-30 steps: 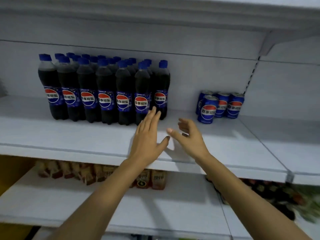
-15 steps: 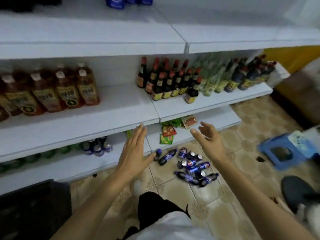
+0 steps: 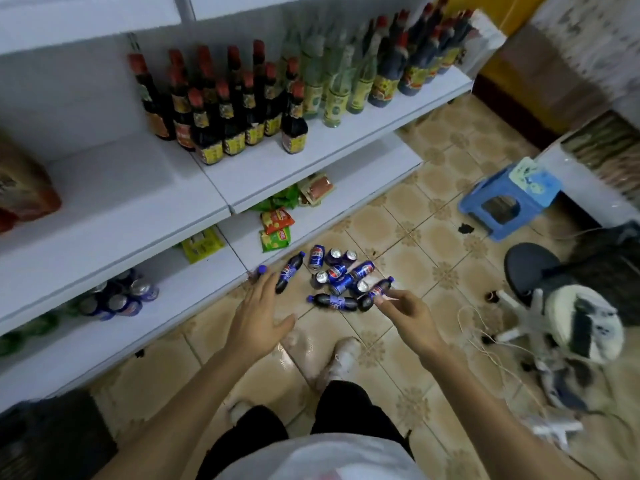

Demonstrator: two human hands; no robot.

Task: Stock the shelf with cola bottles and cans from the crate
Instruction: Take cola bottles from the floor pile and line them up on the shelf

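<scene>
Several blue cola cans (image 3: 341,271) and dark cola bottles lie in a heap on the tiled floor in front of the lowest shelf (image 3: 194,289). One bottle (image 3: 289,273) lies at the heap's left, another (image 3: 334,302) at its near side, a third (image 3: 379,291) at its right. My left hand (image 3: 258,318) hovers with its fingers spread above the left bottle and holds nothing. My right hand (image 3: 405,315) hangs above the right bottle, fingers loosely bent, also holding nothing. More cola cans (image 3: 117,299) stand on the lowest shelf at the left.
Sauce bottles (image 3: 225,109) fill the shelf above, and snack packets (image 3: 277,223) lie on the lowest shelf. A blue stool (image 3: 509,202), a chair base (image 3: 530,268) and loose cables (image 3: 485,327) sit to the right. My feet (image 3: 343,351) stand just behind the heap. A dark object (image 3: 41,441) is at the bottom left.
My view has swung from the upper cola shelf down to the floor. Both hands have dropped from the shelf towards the heap of bottles and cans.
</scene>
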